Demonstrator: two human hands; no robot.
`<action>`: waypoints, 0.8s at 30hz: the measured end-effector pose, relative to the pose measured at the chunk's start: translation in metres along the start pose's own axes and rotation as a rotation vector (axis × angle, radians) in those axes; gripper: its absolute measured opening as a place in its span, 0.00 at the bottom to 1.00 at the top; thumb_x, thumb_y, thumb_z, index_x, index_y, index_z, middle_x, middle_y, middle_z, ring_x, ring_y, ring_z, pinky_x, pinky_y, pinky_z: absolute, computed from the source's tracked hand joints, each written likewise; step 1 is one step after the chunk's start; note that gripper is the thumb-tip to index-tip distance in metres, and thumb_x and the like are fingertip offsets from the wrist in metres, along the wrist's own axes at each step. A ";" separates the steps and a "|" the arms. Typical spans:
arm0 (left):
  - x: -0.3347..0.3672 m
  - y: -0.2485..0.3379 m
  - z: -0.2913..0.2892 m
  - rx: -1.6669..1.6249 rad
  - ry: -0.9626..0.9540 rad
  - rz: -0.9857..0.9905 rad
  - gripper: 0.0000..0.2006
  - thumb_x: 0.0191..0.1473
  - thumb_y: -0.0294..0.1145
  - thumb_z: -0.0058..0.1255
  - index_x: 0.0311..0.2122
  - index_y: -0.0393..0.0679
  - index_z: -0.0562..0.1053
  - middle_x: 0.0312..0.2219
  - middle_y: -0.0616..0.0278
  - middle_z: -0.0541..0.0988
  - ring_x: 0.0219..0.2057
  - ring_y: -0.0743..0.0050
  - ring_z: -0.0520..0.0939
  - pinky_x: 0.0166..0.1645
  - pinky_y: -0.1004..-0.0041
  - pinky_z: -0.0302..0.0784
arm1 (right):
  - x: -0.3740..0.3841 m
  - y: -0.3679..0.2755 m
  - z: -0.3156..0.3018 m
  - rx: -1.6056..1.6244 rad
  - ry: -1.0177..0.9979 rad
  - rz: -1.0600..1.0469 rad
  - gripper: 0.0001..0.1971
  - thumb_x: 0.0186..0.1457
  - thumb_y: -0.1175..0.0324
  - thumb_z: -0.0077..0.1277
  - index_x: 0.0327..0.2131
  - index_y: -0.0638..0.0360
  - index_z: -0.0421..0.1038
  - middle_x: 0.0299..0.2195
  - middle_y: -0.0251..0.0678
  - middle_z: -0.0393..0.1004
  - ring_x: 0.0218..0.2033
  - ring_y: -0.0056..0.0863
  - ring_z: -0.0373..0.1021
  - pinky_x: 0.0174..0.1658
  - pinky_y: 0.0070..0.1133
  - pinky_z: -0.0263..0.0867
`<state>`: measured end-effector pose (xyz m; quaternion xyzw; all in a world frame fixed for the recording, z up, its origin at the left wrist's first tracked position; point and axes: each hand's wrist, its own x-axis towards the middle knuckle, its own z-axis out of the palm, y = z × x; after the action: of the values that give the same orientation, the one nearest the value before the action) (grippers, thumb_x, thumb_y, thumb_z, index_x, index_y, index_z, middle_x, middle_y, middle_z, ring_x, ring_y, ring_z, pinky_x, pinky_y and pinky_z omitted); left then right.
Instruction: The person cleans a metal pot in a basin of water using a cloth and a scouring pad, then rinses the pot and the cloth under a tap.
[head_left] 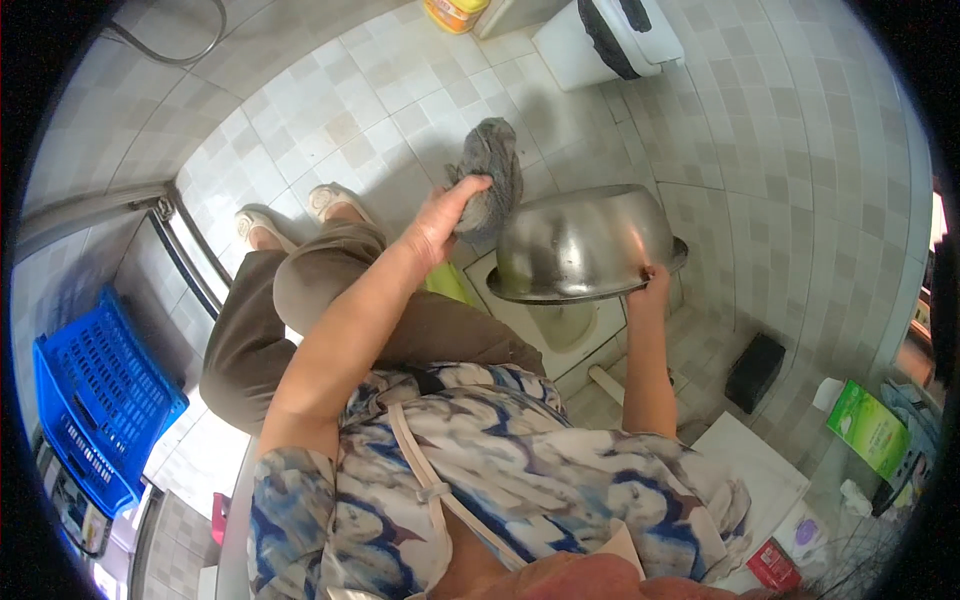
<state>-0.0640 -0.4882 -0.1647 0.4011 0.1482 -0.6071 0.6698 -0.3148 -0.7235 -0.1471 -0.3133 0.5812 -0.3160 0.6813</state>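
Note:
My left hand (447, 222) is closed round a bunched grey cloth (491, 165), held out over the tiled floor. In my right hand (652, 289) is the rim of a shiny metal basin (585, 235). The basin is tipped over, its rounded outside showing and its inside hidden from view. It hangs above a squat toilet (562, 325) set in the floor. The cloth is just left of the basin; whether they touch, I cannot tell.
A white bin with a black bag (610, 40) stands by the far wall, near a yellow container (456, 14). Blue plastic baskets (105, 395) are at the left. A black block (755, 373) and a green box (868, 428) lie at the right.

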 end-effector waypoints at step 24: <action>-0.069 0.115 -0.073 -0.458 0.204 0.637 0.26 0.44 0.48 0.52 0.48 0.45 0.66 0.42 0.60 0.73 0.43 0.66 0.72 0.47 0.69 0.68 | 0.003 0.095 0.286 -1.247 -1.031 -0.960 0.12 0.45 0.70 0.46 0.35 0.65 0.66 0.21 0.48 0.69 0.24 0.43 0.68 0.30 0.33 0.63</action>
<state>0.0495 -0.3952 -0.1222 0.3253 0.2136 -0.2773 0.8784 -0.0249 -0.6509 -0.1879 -0.9290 0.0809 -0.0174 0.3607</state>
